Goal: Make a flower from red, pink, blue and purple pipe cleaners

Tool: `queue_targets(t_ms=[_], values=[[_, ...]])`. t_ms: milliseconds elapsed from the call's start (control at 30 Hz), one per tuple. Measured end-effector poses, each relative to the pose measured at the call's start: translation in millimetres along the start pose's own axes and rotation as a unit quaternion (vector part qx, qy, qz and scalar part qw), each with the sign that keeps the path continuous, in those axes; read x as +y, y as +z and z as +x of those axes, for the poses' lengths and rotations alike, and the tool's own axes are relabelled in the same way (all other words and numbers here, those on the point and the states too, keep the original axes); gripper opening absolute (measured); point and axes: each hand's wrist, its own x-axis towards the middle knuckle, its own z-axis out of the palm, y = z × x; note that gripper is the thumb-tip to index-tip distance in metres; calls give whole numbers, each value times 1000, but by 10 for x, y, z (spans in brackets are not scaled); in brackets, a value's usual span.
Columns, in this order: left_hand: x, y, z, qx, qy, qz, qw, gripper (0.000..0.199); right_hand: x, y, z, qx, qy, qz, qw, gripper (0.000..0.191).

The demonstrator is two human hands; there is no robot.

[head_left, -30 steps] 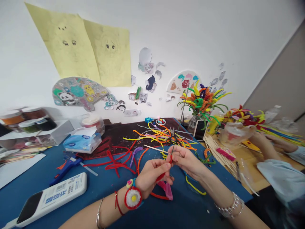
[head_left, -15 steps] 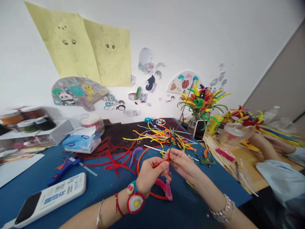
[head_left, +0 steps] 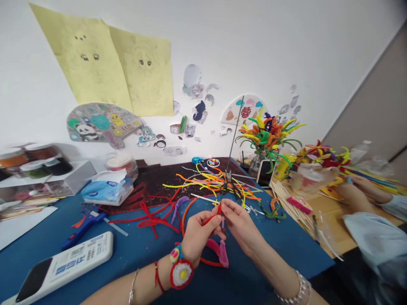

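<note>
The left hand (head_left: 199, 234) and right hand (head_left: 241, 223) are together, their fingertips meeting above the blue worktop (head_left: 152, 271). The left hand pinches a red pipe cleaner (head_left: 210, 220), and its tip reaches the spot where a thin dark wire (head_left: 235, 140) rises, slightly tilted; which hand grips the wire cannot be told. A pink pipe cleaner (head_left: 223, 254) lies just below the hands, beside an orange pipe cleaner loop (head_left: 203, 261). Farther out, a tangle of yellow and orange pipe cleaners (head_left: 203, 182) covers a dark mat (head_left: 152, 186), a blue glue gun (head_left: 83, 228) and white remote control (head_left: 63, 262) lie left, and a co-worker's hand (head_left: 361, 189) rests right.
</note>
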Motion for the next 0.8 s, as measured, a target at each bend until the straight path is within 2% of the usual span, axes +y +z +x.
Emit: queue_targets(t_ms=[167, 367, 700, 800], values=[[28, -8, 3, 11, 33, 18, 999, 26, 73, 67, -56, 76, -48, 2, 996, 20], [72, -52, 33, 25, 76, 56, 995, 22, 161, 138, -48, 95, -73, 20, 993, 19], [78, -74, 88, 4, 98, 111, 989, 23, 63, 188, -22, 36, -90, 4, 995, 19], [73, -71, 80, -14, 99, 132, 986, 24, 58, 169, -12, 23, -76, -6, 997, 20]])
